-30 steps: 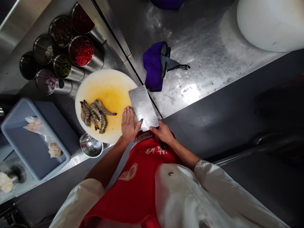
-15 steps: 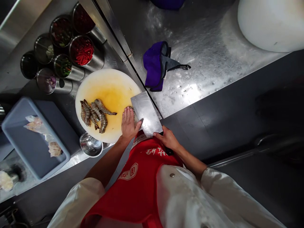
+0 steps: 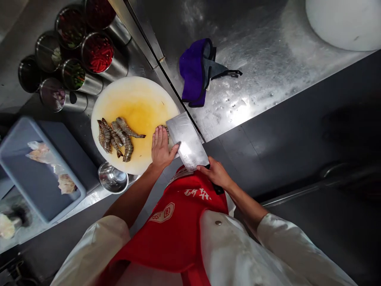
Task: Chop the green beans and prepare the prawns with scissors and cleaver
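My left hand (image 3: 161, 149) lies flat on the right part of a round white cutting board (image 3: 139, 89), fingers stretched out over a shrimp (image 3: 167, 131) that is mostly hidden. My right hand (image 3: 216, 173) grips the black handle of a wide cleaver (image 3: 188, 141). The cleaver's blade lies against the board's right edge, beside the covered shrimp and close to my left thumb. Several grey striped shrimp (image 3: 127, 147) are bunched on the left half of the board, whose middle is stained yellow.
Steel containers with cut red peppers (image 3: 100, 55) and other vegetables stand at the upper left. A grey bin (image 3: 44, 206) holds a plastic bag, and a small steel bowl (image 3: 111, 180) touches the board's near side. A purple cloth item (image 3: 192, 73) lies on the right counter.
The view has shifted slightly, so most items appear a little higher. The cleaver's handle end and my right hand have moved slightly right. My left hand stays on the shrimp.
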`<act>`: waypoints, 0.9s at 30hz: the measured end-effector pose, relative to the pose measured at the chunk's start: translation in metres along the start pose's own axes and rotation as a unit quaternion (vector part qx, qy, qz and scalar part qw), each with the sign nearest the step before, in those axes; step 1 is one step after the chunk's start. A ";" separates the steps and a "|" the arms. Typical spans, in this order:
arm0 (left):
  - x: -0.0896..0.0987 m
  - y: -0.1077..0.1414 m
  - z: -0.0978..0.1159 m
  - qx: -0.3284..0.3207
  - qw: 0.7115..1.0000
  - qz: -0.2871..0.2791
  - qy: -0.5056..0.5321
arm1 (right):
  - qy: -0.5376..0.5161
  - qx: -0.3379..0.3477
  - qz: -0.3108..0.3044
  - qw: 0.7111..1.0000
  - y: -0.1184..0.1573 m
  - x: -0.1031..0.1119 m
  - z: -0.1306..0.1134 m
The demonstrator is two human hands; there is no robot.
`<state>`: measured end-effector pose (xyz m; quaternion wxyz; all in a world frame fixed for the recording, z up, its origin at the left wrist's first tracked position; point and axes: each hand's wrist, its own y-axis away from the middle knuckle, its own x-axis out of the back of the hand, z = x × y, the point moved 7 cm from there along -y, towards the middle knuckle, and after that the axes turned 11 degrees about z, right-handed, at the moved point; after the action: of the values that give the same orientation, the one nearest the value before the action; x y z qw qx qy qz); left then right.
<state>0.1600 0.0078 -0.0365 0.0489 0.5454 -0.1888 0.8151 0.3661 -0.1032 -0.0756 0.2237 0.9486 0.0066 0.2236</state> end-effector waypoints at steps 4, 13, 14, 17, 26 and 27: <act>-0.002 -0.002 0.001 0.002 1.000 0.004 0.002 | -0.023 -0.011 0.001 1.000 -0.002 0.002 0.001; -0.004 -0.002 -0.001 -0.004 1.000 0.015 -0.001 | -0.070 -0.003 -0.025 0.997 -0.016 -0.004 -0.004; -0.004 -0.002 -0.001 -0.005 1.000 0.014 -0.001 | -0.075 -0.003 -0.030 0.997 -0.020 -0.005 -0.006; -0.004 -0.001 0.000 -0.006 1.000 0.007 -0.001 | -0.074 0.001 -0.037 0.997 -0.033 -0.004 -0.014; 0.001 0.005 0.005 -0.026 0.999 0.013 -0.022 | -0.059 0.019 -0.087 0.994 -0.100 0.004 -0.060; 0.001 0.006 0.006 -0.030 0.999 0.014 -0.025 | -0.057 0.019 -0.093 0.994 -0.106 0.006 -0.064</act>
<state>0.1630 0.0004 -0.0353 0.0487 0.5613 -0.2219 0.7958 0.3530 0.0196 -0.0668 0.2252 0.9593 0.0859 0.1472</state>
